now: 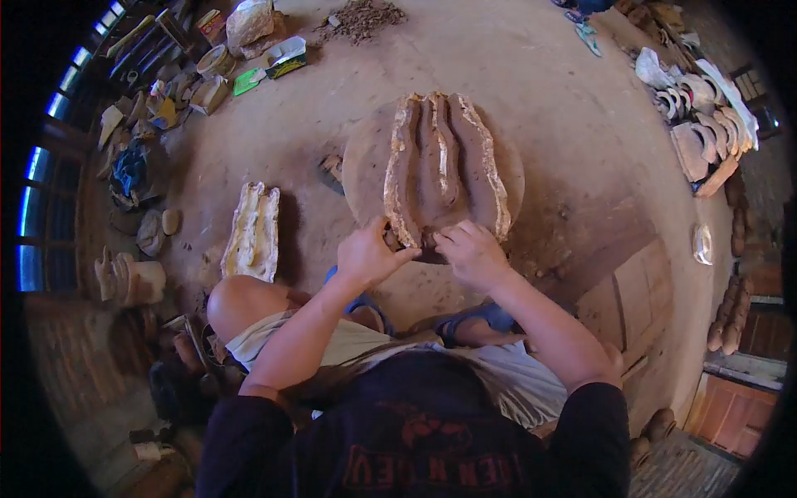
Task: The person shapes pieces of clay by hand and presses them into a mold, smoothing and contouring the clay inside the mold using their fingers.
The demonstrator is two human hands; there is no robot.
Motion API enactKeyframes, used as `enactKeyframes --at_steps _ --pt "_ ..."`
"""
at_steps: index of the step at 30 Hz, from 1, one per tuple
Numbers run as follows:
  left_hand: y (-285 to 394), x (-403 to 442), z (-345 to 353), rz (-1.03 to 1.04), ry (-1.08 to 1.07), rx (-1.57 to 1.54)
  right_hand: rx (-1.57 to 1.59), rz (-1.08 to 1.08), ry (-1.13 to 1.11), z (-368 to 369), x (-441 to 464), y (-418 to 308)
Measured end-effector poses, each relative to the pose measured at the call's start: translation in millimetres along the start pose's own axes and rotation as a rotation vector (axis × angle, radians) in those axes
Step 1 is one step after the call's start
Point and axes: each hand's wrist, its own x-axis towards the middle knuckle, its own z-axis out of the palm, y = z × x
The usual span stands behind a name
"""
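Observation:
A long plaster-like mould [400, 166] with pale, rough edges lies on a round board [363, 178] in front of me. Brown clay [419, 166] lines its grooves, and a pale ridge runs down the middle. At the near left corner, my left hand [369, 257] is curled round the mould's edge, thumb reaching right. My right hand [475, 256] is at the near end, fingers pinched together against the clay rim. What lies between those fingertips is hidden. The two hands are a short way apart.
Another pale mould piece [251, 231] lies on the floor at left, near my knee. Loose clay [361, 18] is heaped at the far side. Curved fired pieces [714, 137] are stacked at right. A wooden board [627, 299] lies right of my leg.

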Motion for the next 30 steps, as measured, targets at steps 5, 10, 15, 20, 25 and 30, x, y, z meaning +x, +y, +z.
enactKeyframes --at_steps 5,10,15,20,25,30 --pt "-3.7 1.2 -0.6 0.015 -0.008 -0.010 -0.143 -0.023 0.044 -10.8 -0.4 -0.5" --pt "-3.9 2.4 -1.0 0.007 -0.016 -0.001 -0.230 -0.041 0.084 -11.0 -6.3 4.7" --pt "-0.5 1.2 -0.3 0.022 -0.020 -0.034 -0.303 0.017 0.138 -22.5 -17.0 10.4" --pt "3.7 -3.1 7.3 0.024 0.018 -0.057 -0.345 0.195 0.071 -20.3 -30.2 6.0" --pt "6.5 -2.1 16.4 0.045 0.057 -0.039 -0.201 0.618 -0.567 -38.0 -5.0 -50.8" --pt "5.8 -3.5 14.7 0.060 0.069 -0.040 -0.250 0.706 -0.488 -27.6 -36.6 -19.1"
